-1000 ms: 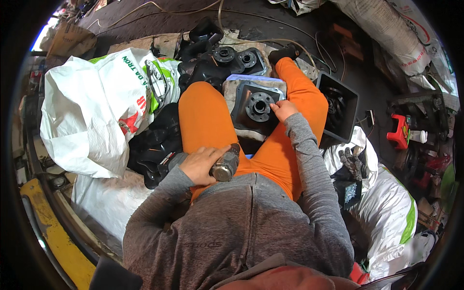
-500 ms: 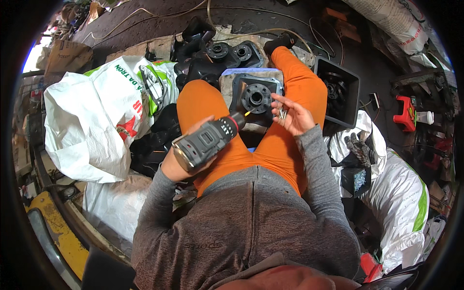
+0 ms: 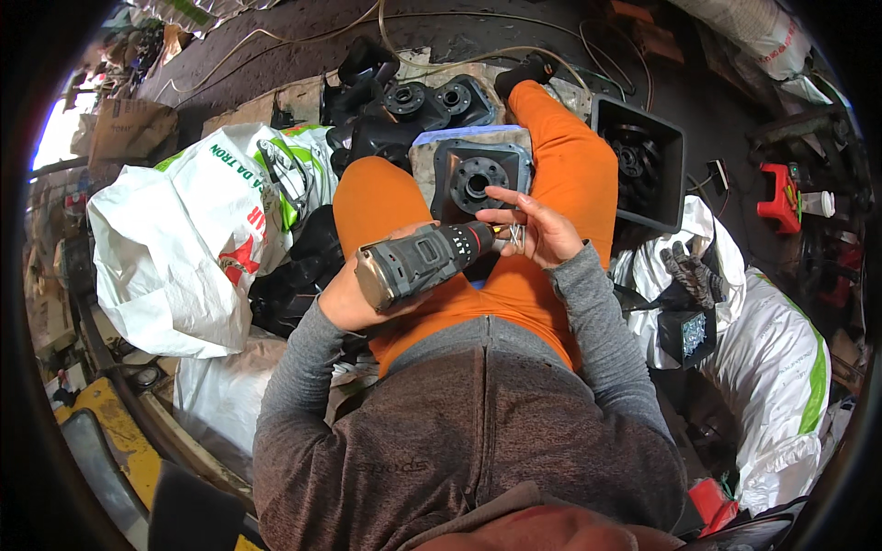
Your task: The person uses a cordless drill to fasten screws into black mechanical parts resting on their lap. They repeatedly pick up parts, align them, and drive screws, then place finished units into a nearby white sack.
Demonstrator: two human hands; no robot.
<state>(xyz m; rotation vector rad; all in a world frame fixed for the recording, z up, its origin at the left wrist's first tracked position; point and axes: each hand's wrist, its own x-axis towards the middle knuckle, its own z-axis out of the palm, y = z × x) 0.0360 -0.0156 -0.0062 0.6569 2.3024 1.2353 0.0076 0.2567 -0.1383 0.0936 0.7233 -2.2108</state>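
A power driver (image 3: 413,264) is gripped in the left hand (image 3: 349,294); silvery screws (image 3: 516,241) are held by the right hand (image 3: 548,235) near its tip, apparently for loading; next, alignment over the black flanged part (image 3: 462,195) between the legs (image 3: 574,174) seems needed

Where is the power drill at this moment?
In the head view, the power drill is just left of centre, held in the left hand above the orange trousers, its front end beside the right hand.
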